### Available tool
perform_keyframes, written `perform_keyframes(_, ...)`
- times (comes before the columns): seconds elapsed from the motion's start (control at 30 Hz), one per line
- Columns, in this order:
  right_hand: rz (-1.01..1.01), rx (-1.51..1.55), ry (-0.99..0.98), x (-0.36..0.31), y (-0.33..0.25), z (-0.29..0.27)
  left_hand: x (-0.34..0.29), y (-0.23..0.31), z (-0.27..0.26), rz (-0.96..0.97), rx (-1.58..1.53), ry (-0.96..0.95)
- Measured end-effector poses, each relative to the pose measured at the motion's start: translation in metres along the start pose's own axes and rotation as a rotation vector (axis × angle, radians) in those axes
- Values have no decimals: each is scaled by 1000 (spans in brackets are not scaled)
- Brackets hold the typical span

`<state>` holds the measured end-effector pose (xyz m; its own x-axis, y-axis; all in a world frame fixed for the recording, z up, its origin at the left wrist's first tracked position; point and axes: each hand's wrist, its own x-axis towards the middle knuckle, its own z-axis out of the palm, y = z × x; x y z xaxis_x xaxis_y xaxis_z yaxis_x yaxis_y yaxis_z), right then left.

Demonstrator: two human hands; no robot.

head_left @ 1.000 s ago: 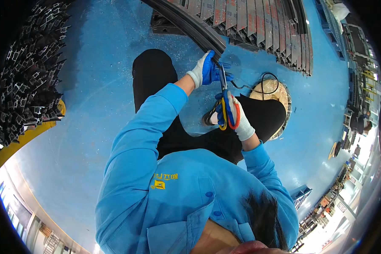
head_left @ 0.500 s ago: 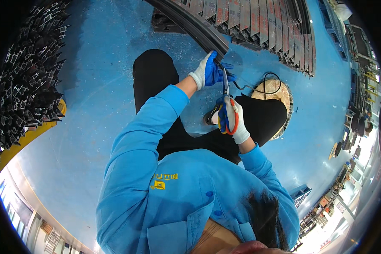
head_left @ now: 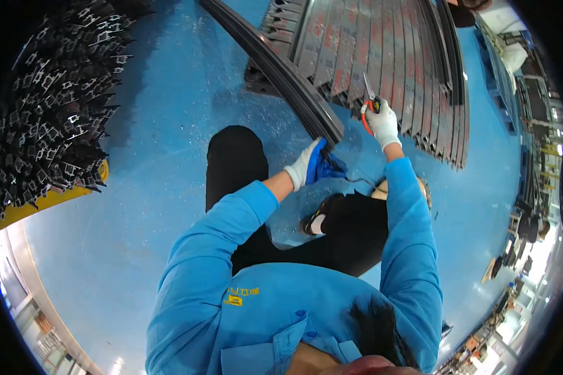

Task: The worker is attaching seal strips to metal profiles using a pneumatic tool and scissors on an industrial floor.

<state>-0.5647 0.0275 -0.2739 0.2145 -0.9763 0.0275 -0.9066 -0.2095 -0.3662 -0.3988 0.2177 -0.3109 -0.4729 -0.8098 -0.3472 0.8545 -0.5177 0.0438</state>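
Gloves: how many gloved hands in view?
2. Left hand grips the end of the long dark profile; right hand holds orange-handled scissors over the stacked profiles.

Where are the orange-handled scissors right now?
In the head view, upper right: the scissors are in the gloved right hand, raised over the row of grey metal profiles.
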Motion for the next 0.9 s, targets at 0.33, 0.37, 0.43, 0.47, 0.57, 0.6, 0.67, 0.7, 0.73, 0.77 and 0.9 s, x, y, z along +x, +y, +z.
perform_keyframes(0.33,40,466,-282,-16,-52,-28,-11,7,3,2,-56,-16)
perform_keyframes(0.37,241,928,-601,-37,-35,-26,-10,7,5,0,-55,-25)
perform_keyframes(0.43,409,1486,-1207,-73,-18,-31,-8,7,8,-5,-50,-44)
perform_keyframes(0.47,175,1324,-1133,-91,-32,-45,-8,8,8,8,-44,-42)
perform_keyframes(0.57,-127,714,-1056,-107,-52,-75,-8,7,11,10,-84,-50)
perform_keyframes(0.6,-186,271,-1040,-108,-51,-80,-8,7,12,10,-97,-53)
perform_keyframes(0.67,-72,67,-879,-112,-34,-77,-4,6,1,-6,-69,-29)
perform_keyframes(0.7,-93,69,-869,-107,-21,-73,-3,7,-8,-26,-51,0)
perform_keyframes(0.73,71,269,-668,-99,-10,-69,-2,10,-15,-41,-33,31)
perform_keyframes(0.77,231,471,-467,-91,-7,-62,-4,12,-19,-52,-17,66)
perform_keyframes(0.9,-57,329,-193,-77,-65,-59,-46,10,34,201,290,221)
